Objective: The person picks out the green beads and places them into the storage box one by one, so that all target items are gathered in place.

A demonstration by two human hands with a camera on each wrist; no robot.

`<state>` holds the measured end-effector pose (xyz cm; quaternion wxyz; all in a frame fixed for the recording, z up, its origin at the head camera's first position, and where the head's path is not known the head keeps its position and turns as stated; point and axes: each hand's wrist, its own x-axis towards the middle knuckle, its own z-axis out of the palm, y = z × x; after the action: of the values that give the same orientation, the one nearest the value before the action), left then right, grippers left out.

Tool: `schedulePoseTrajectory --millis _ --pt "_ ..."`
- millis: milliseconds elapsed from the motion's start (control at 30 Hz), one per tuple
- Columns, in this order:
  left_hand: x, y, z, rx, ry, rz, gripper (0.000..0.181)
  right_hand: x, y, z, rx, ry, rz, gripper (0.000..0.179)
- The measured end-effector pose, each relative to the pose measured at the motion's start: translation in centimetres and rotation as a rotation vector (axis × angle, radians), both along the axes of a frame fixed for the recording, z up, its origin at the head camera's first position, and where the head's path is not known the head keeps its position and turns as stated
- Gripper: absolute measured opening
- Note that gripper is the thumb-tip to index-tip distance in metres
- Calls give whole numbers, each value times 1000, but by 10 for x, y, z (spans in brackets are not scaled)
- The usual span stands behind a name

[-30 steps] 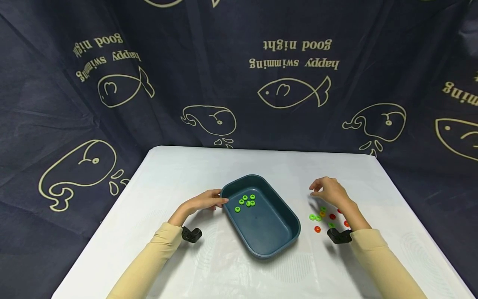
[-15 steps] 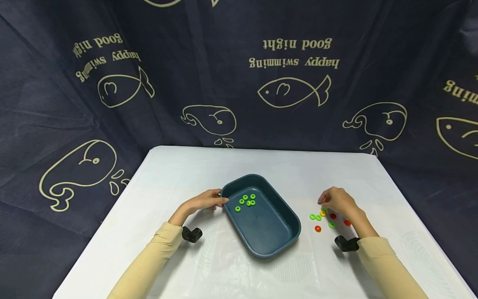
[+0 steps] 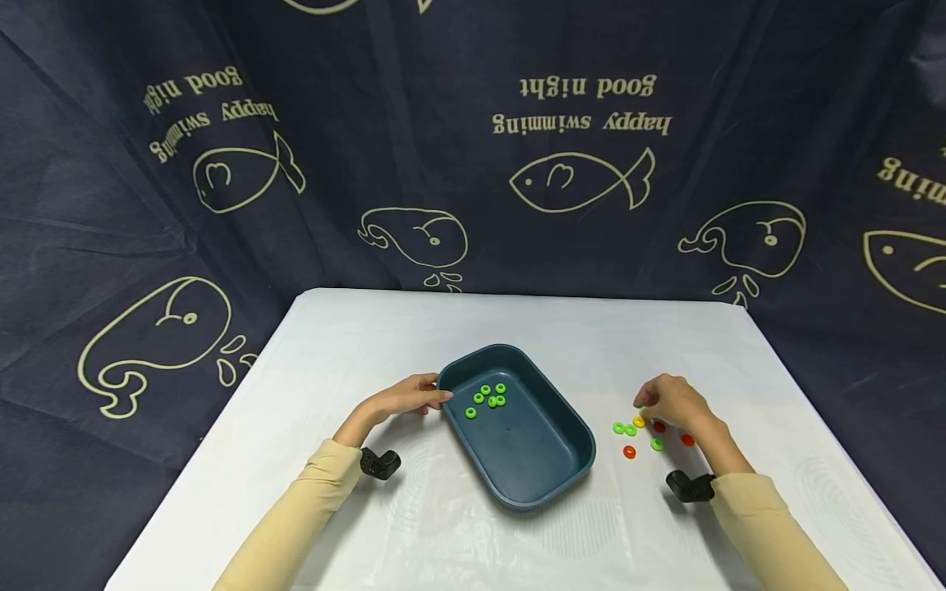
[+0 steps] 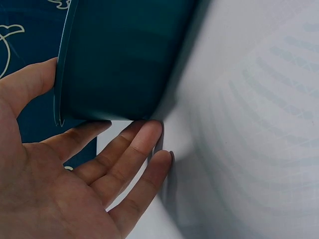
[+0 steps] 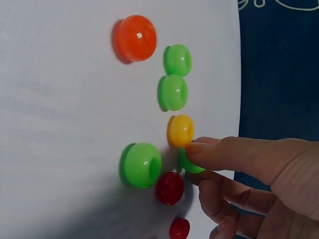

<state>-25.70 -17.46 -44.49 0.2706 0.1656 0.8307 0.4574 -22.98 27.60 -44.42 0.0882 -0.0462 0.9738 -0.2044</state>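
Observation:
My left hand [image 3: 404, 396] holds the dark blue plastic bin [image 3: 550, 474] at its left end. In the left wrist view the thumb lies at the rim and the other fingers are at the outer wall [image 4: 119, 64]. Several green rings [image 3: 479, 398] lie inside the bin. To its right, my right hand [image 3: 674, 402] is down among loose rings. In the right wrist view its thumb and fingers pinch a green ring [image 5: 191, 163], mostly covered by the thumb. A yellow ring [image 5: 181, 131] sits right beside it, with a dark red ring [image 5: 170, 188] close by.
More green rings [image 3: 624, 429] and an orange-red ring [image 3: 629, 452] lie between the bin and my right hand. Another green ring [image 3: 657, 444] and a red ring [image 3: 688, 440] are near my right wrist. A white cloth [image 3: 355, 328] covers the table; a dark curtain [image 3: 473, 246] hangs behind.
My right hand has moved right and down toward the rings, and its thumb and fingers have come together on a green one. My left hand and the bin have stayed put.

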Motion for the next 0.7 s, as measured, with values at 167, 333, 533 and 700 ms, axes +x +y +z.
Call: schedulePoseTrajectory --millis 167,333,533,700 --pt "0 -1 0 -6 5 -12 55 1 2 -3 -5 24 -6 10" --pt "0 0 1 -2 -1 -8 59 1 0 -2 -3 39 -14 8" --pt "0 -1 0 -3 -9 6 62 -3 -3 5 -7 47 -25 10" --pt "0 -1 0 -9 -11 -1 65 -6 -8 15 -13 66 3 12"
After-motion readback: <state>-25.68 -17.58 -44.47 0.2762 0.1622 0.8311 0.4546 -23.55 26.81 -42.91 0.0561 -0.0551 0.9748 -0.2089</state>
